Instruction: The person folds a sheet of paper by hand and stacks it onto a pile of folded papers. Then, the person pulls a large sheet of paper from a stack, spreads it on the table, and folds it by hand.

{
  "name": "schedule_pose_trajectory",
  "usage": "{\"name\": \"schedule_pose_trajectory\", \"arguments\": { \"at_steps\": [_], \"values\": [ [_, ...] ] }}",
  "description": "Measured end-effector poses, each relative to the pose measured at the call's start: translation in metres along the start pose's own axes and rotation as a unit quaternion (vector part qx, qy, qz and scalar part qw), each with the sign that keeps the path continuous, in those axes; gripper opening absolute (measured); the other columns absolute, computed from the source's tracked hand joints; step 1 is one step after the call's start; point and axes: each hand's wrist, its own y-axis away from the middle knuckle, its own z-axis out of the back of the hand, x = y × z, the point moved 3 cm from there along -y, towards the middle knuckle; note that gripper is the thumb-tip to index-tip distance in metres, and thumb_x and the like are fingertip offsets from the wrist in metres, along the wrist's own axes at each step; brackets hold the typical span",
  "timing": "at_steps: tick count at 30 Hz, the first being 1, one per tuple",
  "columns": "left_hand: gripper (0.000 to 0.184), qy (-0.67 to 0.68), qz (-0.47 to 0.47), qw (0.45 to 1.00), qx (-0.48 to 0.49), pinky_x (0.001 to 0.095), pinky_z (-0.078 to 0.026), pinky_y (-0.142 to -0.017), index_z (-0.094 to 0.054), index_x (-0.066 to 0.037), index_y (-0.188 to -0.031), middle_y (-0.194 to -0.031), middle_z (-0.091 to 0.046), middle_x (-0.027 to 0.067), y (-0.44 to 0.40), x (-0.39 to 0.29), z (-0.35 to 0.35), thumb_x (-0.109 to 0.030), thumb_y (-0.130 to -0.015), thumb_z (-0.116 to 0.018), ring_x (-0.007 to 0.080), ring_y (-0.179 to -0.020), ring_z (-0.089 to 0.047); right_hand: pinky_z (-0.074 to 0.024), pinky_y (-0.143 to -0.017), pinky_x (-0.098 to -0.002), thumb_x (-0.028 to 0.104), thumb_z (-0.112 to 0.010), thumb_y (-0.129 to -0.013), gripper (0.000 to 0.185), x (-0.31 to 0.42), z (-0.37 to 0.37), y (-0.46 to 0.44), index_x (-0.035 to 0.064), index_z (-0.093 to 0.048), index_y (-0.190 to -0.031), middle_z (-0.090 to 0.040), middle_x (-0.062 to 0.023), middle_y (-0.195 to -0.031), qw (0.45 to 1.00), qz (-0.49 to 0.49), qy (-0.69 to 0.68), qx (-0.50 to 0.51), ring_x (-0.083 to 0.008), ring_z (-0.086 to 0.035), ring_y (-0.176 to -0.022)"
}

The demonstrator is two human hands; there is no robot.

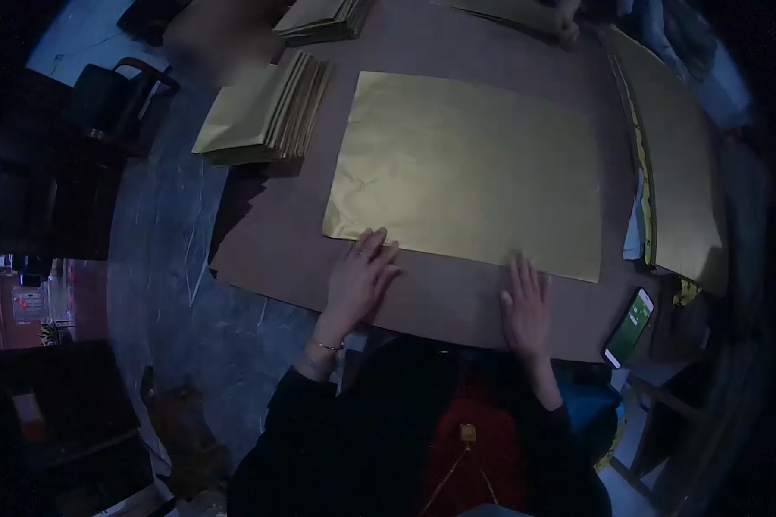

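Loosely spread, left hand (358, 280) and right hand (527, 312) at gold sheet (474, 164), writing on phone (629, 329) illegible.

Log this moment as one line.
gold sheet: flat on brown table, creased toward near-left corner; left hand: fingertips at near edge; right hand: fingertips at near edge; phone: near-right on table, lit

Grey floor (159, 233) and dark chair (102, 96) in dim, bluish light

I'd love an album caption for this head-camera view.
Left hand and right hand at a gold-coloured sheet's near edge, a phone lying nearby.
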Motion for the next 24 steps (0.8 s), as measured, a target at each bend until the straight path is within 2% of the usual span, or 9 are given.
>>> {"name": "schedule_pose_trajectory", "arguments": {
  "at_steps": [1, 2, 3, 8, 15, 17, 19, 21, 24],
  "values": [
    [0.035, -0.039, 0.014, 0.999, -0.006, 0.043, -0.041, -0.094, -0.059, -0.011, -0.115, -0.128, -0.049, 0.011, 0.003, 0.008, 0.004, -0.028, -0.085, -0.059, 0.0305, -0.119, -0.046, -0.0126, -0.112, -0.0455, 0.032, -0.037, -0.095, 0.052, -0.013, 0.003, 0.006, 0.0118, -0.027, -0.142, -0.024, -0.0061, -0.149, 1.0, -0.007, 0.003, 0.006, -0.0208, -0.022, -0.138],
    [0.035, -0.079, 0.027, 0.996, -0.013, 0.0432, -0.041, -0.094, -0.06, -0.01, -0.115, -0.128, -0.049, 0.0112, 0.007, 0.016, 0.009, -0.029, -0.085, -0.058, 0.0307, -0.119, -0.046, -0.0114, -0.112, -0.0461, 0.032, -0.035, -0.096, 0.052, -0.028, 0.009, 0.011, 0.0111, -0.025, -0.143, -0.023, -0.0062, -0.149, 0.998, -0.061, -0.017, 0.001, -0.0215, -0.021, -0.138],
    [0.035, -0.015, 0.087, 0.996, -0.002, 0.045, -0.04, -0.095, -0.06, -0.01, -0.115, -0.129, -0.049, 0.0112, 0.011, 0.025, 0.014, -0.03, -0.086, -0.057, 0.0312, -0.119, -0.046, -0.0103, -0.112, -0.0468, 0.031, -0.033, -0.097, 0.052, -0.045, 0.014, 0.017, 0.0103, -0.023, -0.144, -0.022, -0.0064, -0.15, 0.993, -0.116, -0.036, -0.004, -0.0222, -0.019, -0.138],
    [0.035, -0.135, 0.129, 0.982, -0.025, 0.0473, -0.036, -0.099, -0.06, -0.013, -0.118, -0.13, -0.048, 0.0107, 0.029, 0.052, 0.015, -0.031, -0.089, -0.054, 0.0289, -0.121, -0.045, -0.0086, -0.111, -0.0491, 0.03, -0.03, -0.098, 0.051, -0.096, 0.013, 0.031, 0.0075, -0.023, -0.143, -0.021, -0.0089, -0.15, 0.98, -0.198, 0.003, -0.019, -0.0256, -0.018, -0.138],
    [0.037, -0.165, 0.166, 0.971, -0.045, 0.0486, -0.032, -0.102, -0.055, -0.014, -0.124, -0.135, -0.045, 0.0102, 0.031, 0.041, 0.009, -0.032, -0.092, -0.05, 0.0274, -0.126, -0.04, -0.0132, -0.11, -0.0506, 0.032, -0.038, -0.095, 0.057, -0.105, 0.007, 0.032, -0.0034, -0.027, -0.138, -0.017, -0.0212, -0.148, 0.981, -0.191, 0.03, -0.014, -0.0327, -0.018, -0.137],
    [0.039, -0.115, 0.177, 0.976, -0.053, 0.049, -0.03, -0.103, -0.053, -0.013, -0.127, -0.138, -0.042, 0.0096, 0.035, 0.05, 0.001, -0.031, -0.093, -0.048, 0.0279, -0.128, -0.038, -0.0131, -0.11, -0.0506, 0.033, -0.041, -0.094, 0.056, -0.098, 0.019, 0.032, -0.0028, -0.031, -0.136, -0.018, -0.0219, -0.147, 0.981, -0.192, 0.008, -0.032, -0.0324, -0.02, -0.137],
    [0.037, -0.177, 0.192, 0.965, -0.019, 0.0486, -0.029, -0.104, -0.053, -0.013, -0.126, -0.14, -0.041, 0.0087, 0.032, 0.042, 0.005, -0.028, -0.093, -0.048, 0.0279, -0.129, -0.037, -0.0139, -0.109, -0.0515, 0.034, -0.044, -0.093, 0.058, -0.102, 0.011, 0.037, -0.0029, -0.032, -0.136, -0.019, -0.0235, -0.146, 0.981, -0.186, 0.003, -0.057, -0.0332, -0.021, -0.136],
    [0.036, -0.115, 0.158, 0.979, -0.055, 0.0473, -0.028, -0.105, -0.055, -0.012, -0.125, -0.138, -0.042, 0.0103, 0.035, 0.052, -0.001, -0.026, -0.093, -0.047, 0.0287, -0.129, -0.037, -0.0154, -0.109, -0.052, 0.036, -0.044, -0.093, 0.062, -0.105, 0.007, 0.034, -0.0035, -0.028, -0.137, -0.017, -0.0253, -0.146, 0.979, -0.198, 0.009, -0.045, -0.0344, -0.021, -0.136],
    [0.036, -0.13, 0.15, 0.978, -0.071, 0.0454, -0.029, -0.105, -0.056, -0.008, -0.122, -0.134, -0.045, 0.0136, 0.032, 0.045, -0.001, -0.027, -0.093, -0.048, 0.0312, -0.127, -0.039, -0.013, -0.11, -0.0525, 0.032, -0.037, -0.095, 0.058, -0.108, 0.012, 0.036, -0.0048, -0.023, -0.138, -0.013, -0.0262, -0.146, 0.976, -0.213, -0.021, -0.044, -0.0377, -0.016, -0.137]
  ]
}}
